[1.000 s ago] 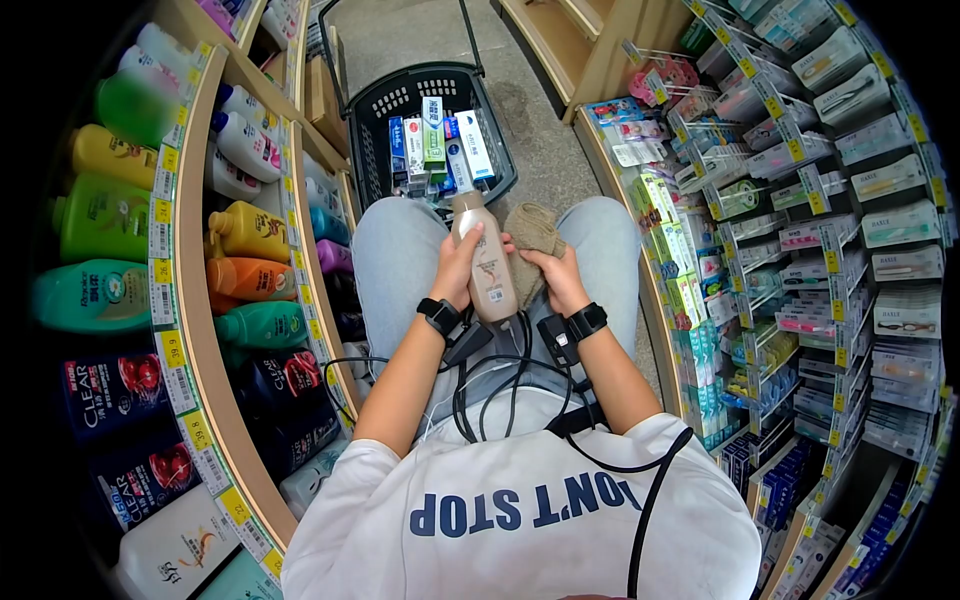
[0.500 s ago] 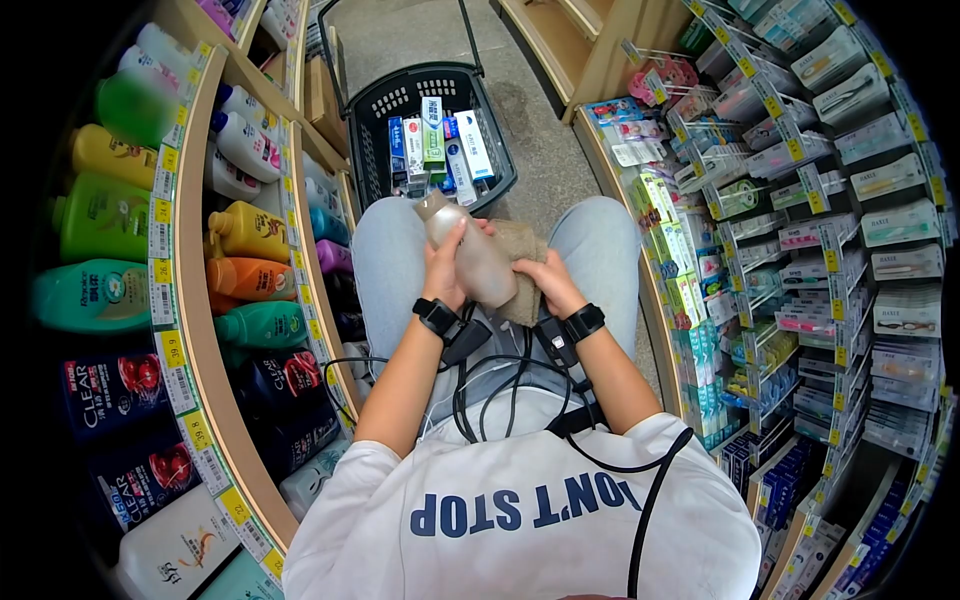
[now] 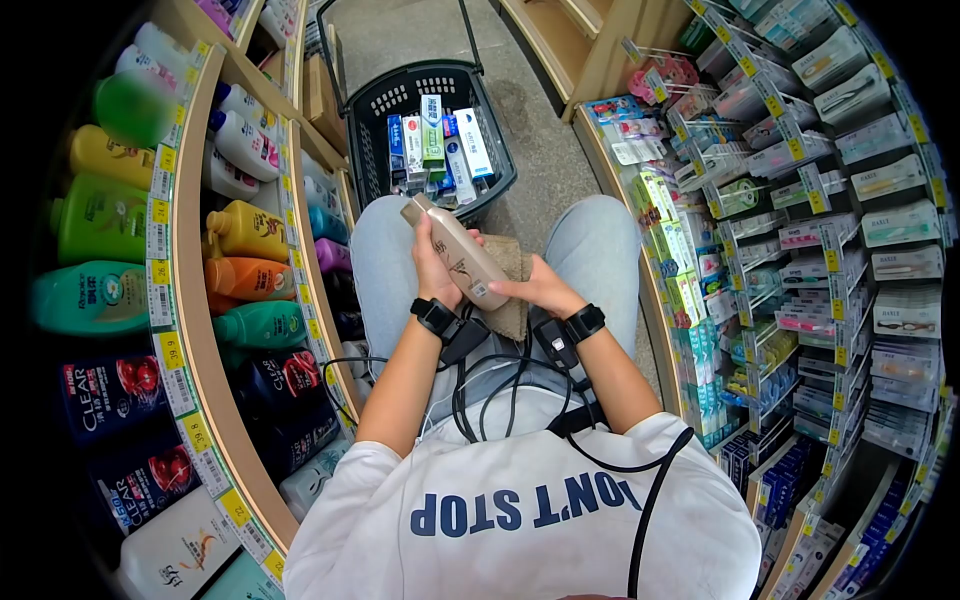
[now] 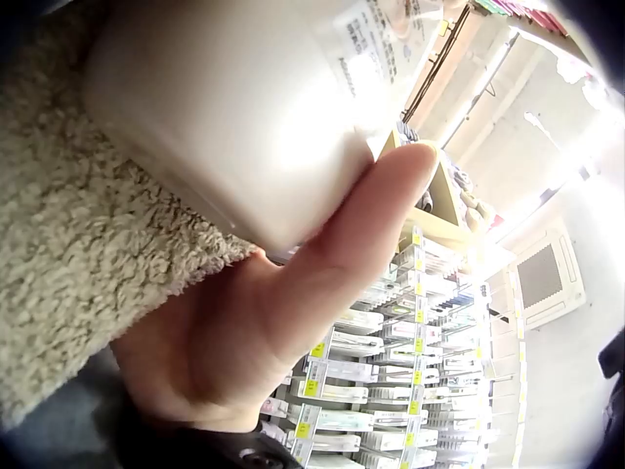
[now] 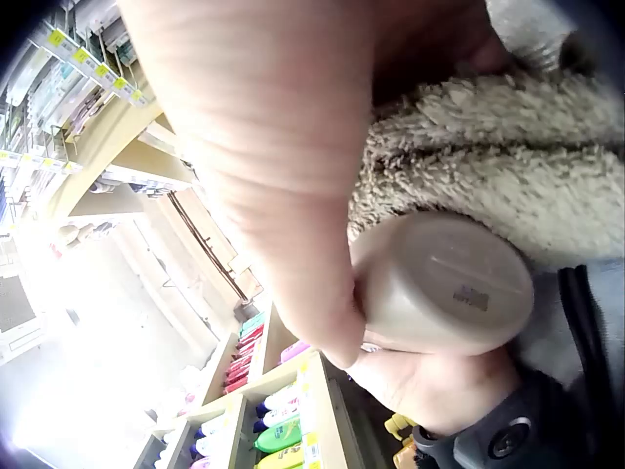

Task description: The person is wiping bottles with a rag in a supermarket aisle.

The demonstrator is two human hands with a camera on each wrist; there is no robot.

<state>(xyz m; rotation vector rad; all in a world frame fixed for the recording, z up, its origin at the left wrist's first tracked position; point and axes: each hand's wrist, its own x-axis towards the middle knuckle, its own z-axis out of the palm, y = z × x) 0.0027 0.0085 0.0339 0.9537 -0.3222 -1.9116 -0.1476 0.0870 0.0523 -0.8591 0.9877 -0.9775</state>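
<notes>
My left hand (image 3: 436, 268) grips a beige toiletry bottle (image 3: 464, 252) by its side, the cap end tilted up to the far left. Dark print and a small white label mark the bottle's face. My right hand (image 3: 552, 290) holds a fuzzy tan cloth (image 3: 512, 315) against the bottle's lower part, its thumb lying along the bottle near the base. In the right wrist view the base of the bottle (image 5: 449, 283) faces the camera, with the cloth (image 5: 508, 176) pressed beside it. The right hand's fingers are mostly hidden behind the cloth.
A black shopping basket (image 3: 497, 150) with several boxes stands beyond the knees. Shelves of shampoo bottles (image 3: 105, 220) line the left side, racks of packaged toothbrushes (image 3: 810, 235) the right. Black cables (image 3: 465, 400) run over the lap.
The bottle has turned from nearly upright to tilted, its cap end swinging left. My right hand has brought the cloth from beside the bottle to behind and under its lower part.
</notes>
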